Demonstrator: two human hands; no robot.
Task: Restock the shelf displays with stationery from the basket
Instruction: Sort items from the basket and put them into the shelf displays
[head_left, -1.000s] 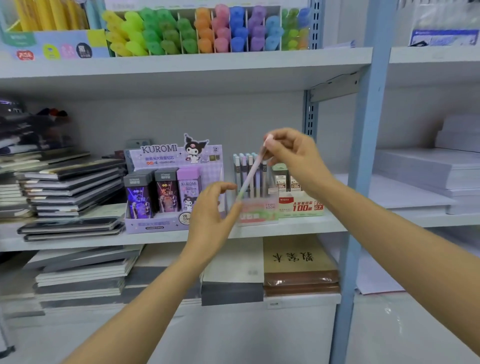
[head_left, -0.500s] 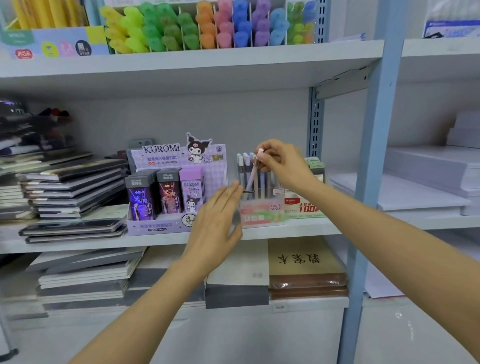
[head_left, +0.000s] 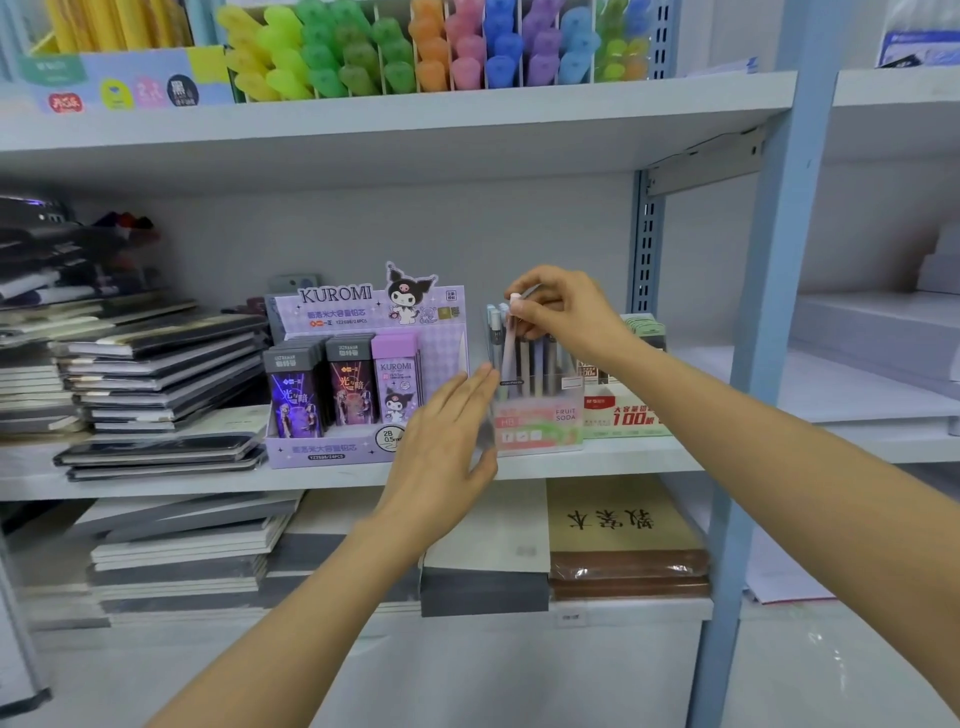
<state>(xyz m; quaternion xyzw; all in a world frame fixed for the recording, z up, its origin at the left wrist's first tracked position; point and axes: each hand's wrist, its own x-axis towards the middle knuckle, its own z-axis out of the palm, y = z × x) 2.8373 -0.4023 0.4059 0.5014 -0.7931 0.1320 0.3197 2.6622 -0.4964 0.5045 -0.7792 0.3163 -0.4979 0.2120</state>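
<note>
Pinching the pink-capped top of a pale pencil (head_left: 508, 340) between thumb and curled fingertips, the right hand (head_left: 569, 317) holds it almost upright, its lower part down inside the clear pencil box (head_left: 540, 423) among the other pencils standing there. The box sits on the middle shelf (head_left: 649, 460), near the front edge. The left hand (head_left: 447, 431) is spread flat with fingers straight and together, laid against the left side of the box and gripping nothing. Just left of it stands a purple Kuromi lead display (head_left: 358, 374) with dark and lilac cases in a row, and just right of the pencil box a green-and-red carton (head_left: 626, 413). Stacks of notebooks (head_left: 156, 369) lie at the far left of the shelf, and coloured highlighters (head_left: 415, 47) fill the shelf above
</note>
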